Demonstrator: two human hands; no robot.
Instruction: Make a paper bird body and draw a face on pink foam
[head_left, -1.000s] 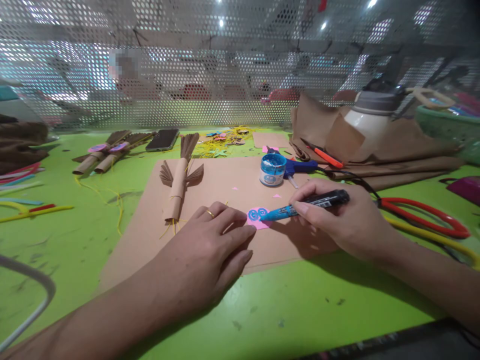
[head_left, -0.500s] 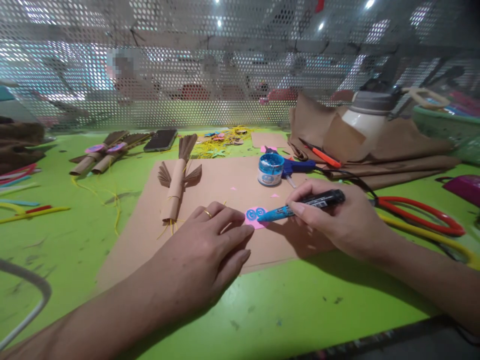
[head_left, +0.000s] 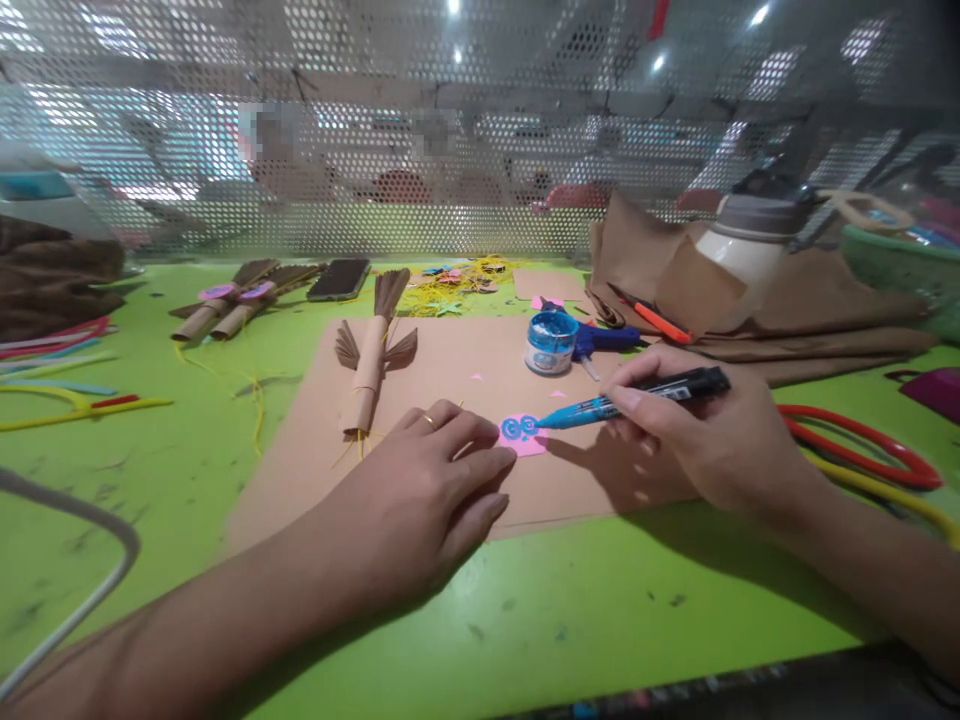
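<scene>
My right hand [head_left: 697,420] pinches a blue paint marker [head_left: 600,405], its blue tip at the right side of a small pink paper piece [head_left: 532,448]. Two blue swirled circles and a small blue mark between them show on the pink piece. My left hand [head_left: 442,470] lies with fingers stretched out, its fingertips at the left edge of that piece. Under both is a sheet of brown paper [head_left: 450,350]. Left of centre on the sheet lies a brown paper tube figure [head_left: 367,370] with pleated fans and yellow string ends.
Behind the marker stand a jar of blue paint [head_left: 551,345] and a blue glue gun [head_left: 607,338]. Orange-handled scissors [head_left: 862,440] lie right. Further back are two more tube figures [head_left: 225,300], a phone [head_left: 339,280], yellow strings [head_left: 450,285] and a white bottle [head_left: 742,245].
The marker tip has lifted and moved slightly right on the pink piece, and a small blue mark now shows below the circles. The whole view has shifted a little.
</scene>
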